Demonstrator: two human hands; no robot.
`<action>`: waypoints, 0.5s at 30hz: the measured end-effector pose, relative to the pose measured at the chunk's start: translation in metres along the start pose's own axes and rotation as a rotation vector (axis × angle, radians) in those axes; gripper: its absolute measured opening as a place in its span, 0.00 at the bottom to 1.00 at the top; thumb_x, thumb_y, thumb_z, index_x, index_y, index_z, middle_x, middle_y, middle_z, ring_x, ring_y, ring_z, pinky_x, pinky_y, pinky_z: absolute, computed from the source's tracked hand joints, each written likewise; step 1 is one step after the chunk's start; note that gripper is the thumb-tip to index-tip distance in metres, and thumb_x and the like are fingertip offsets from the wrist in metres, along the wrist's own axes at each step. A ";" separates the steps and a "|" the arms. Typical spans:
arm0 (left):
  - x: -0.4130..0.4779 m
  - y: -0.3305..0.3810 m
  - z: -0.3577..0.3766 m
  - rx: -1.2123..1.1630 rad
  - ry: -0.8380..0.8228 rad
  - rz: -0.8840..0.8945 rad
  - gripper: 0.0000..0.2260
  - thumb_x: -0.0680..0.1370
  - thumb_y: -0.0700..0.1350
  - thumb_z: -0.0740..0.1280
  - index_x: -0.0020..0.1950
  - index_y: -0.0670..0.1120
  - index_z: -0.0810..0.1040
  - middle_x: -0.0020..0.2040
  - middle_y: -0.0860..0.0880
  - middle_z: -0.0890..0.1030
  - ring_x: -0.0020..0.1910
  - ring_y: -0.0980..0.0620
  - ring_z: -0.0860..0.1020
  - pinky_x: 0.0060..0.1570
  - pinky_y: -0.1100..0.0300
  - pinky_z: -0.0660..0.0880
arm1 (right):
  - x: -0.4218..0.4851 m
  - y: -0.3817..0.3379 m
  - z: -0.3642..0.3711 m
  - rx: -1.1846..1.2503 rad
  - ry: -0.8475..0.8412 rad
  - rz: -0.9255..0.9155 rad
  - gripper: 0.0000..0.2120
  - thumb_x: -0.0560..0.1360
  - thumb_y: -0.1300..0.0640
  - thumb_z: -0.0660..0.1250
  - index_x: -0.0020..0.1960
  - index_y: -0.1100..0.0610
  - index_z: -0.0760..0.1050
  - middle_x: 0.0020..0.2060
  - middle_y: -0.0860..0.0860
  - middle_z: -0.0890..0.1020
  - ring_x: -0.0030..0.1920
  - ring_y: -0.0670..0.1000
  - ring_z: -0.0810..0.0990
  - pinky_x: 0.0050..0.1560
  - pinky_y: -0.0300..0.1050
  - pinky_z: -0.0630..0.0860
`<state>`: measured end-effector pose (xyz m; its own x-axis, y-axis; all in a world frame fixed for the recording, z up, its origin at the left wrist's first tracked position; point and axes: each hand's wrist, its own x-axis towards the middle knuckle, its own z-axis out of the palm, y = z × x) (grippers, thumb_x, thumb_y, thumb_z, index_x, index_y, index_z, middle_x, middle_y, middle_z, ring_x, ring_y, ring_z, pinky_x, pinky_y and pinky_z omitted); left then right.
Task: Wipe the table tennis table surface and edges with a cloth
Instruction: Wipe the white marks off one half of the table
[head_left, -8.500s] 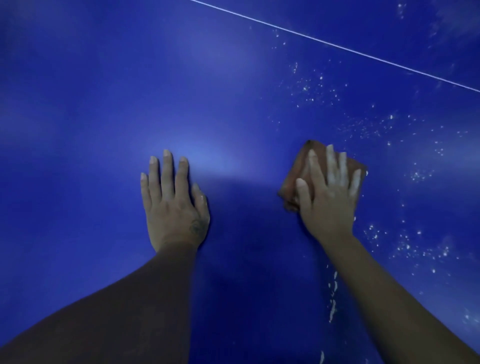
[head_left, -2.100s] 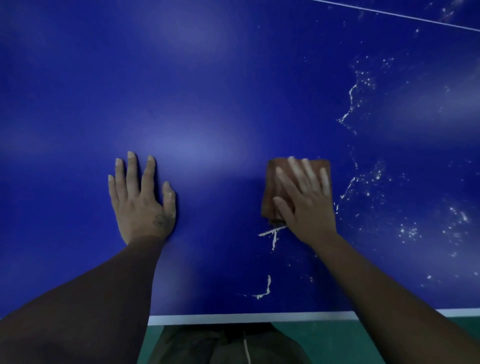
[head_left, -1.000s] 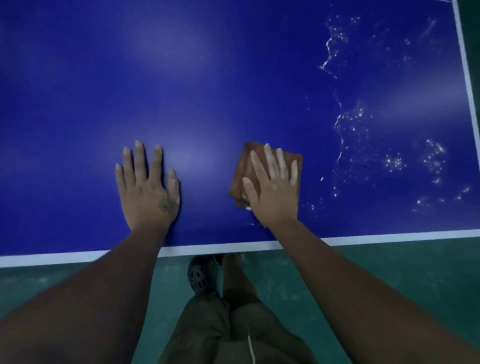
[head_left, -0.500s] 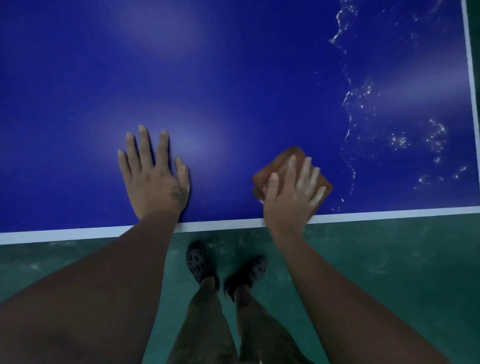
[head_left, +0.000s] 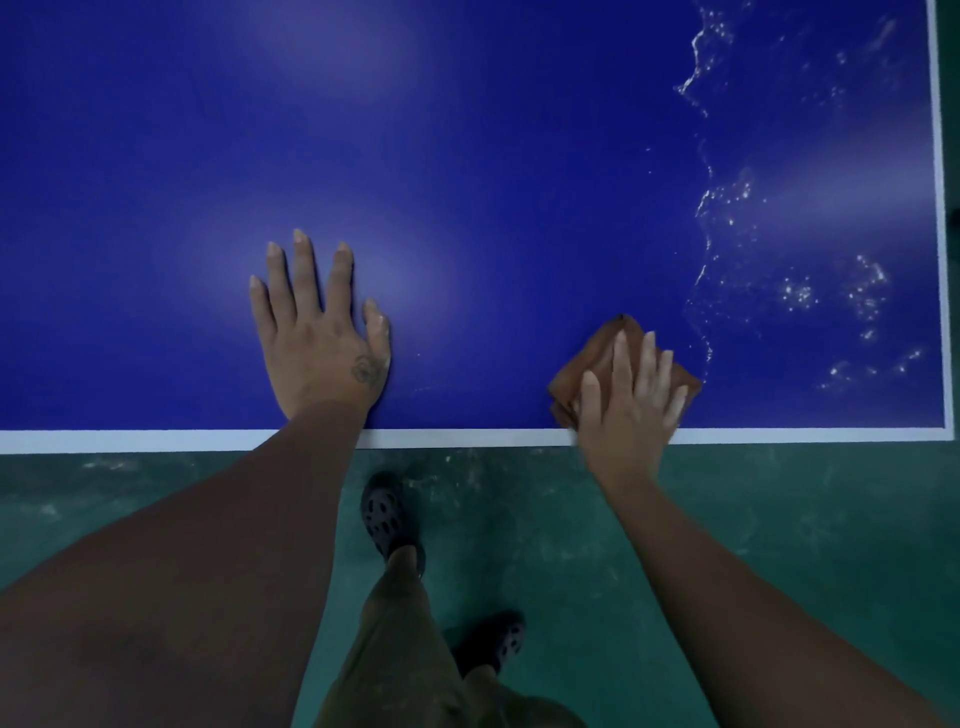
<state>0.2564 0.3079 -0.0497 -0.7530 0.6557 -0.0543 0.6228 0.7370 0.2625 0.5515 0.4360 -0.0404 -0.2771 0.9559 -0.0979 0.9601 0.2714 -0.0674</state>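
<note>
Blue bench (head_left: 467, 156) under dim indoor light, seen from above at its near edge. Pressing a folded brown cloth (head_left: 605, 358) flat with the right hand (head_left: 631, 410), fingers straight and spread across it, heel of the palm over the white edge line (head_left: 467, 438). Bracing with the left hand (head_left: 322, 348), open and flat on bare blue, well apart from the cloth, holding nothing.

Reads as a stroke drawn toward the near edge, cloth just inside the line. Best done with even pressure through the whole palm, carrying the cloth over the line and off the lip to send loosened grit clear of the bench instead of piling it at the border. Then lifting for the return, not dragging back across wiped blue.

Likely next: the ragged trail of white specks (head_left: 704, 208) just beside the cloth on its right, thinning out toward the right side line (head_left: 937, 208). Broad open blue between cloth and side line for overlapping strokes. Worth minding the near right corner (head_left: 943, 432), a meeting of two edges and an easy place for slipping off with a folded cloth.

Below the edge, green floor (head_left: 779, 519) smudged pale in patches. Dark perforated shoes (head_left: 387, 514) close under the bench, one ahead of the other, with floor to the right for a sidestep along the edge.
</note>
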 end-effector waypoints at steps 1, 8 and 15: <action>0.000 0.000 -0.001 -0.004 0.003 0.002 0.29 0.88 0.59 0.50 0.89 0.53 0.57 0.90 0.45 0.51 0.89 0.41 0.47 0.87 0.41 0.43 | 0.003 -0.020 0.001 0.013 0.022 0.051 0.33 0.86 0.37 0.48 0.87 0.50 0.58 0.87 0.53 0.53 0.87 0.59 0.50 0.82 0.73 0.50; -0.001 0.000 -0.005 -0.048 0.015 -0.002 0.27 0.90 0.58 0.52 0.88 0.51 0.62 0.90 0.45 0.54 0.89 0.40 0.49 0.87 0.41 0.43 | -0.019 -0.116 0.026 0.074 0.094 -0.275 0.30 0.88 0.39 0.53 0.87 0.48 0.60 0.87 0.53 0.56 0.87 0.58 0.51 0.84 0.69 0.46; -0.001 0.001 -0.002 -0.044 0.026 -0.008 0.27 0.90 0.58 0.51 0.88 0.52 0.62 0.90 0.45 0.53 0.89 0.41 0.48 0.87 0.42 0.43 | -0.025 -0.032 0.016 0.059 -0.043 -0.687 0.29 0.87 0.37 0.56 0.85 0.44 0.61 0.87 0.47 0.54 0.87 0.55 0.50 0.83 0.71 0.52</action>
<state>0.2574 0.3076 -0.0479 -0.7634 0.6452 -0.0321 0.6074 0.7338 0.3043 0.5268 0.4014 -0.0520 -0.8245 0.5633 -0.0527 0.5626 0.8064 -0.1824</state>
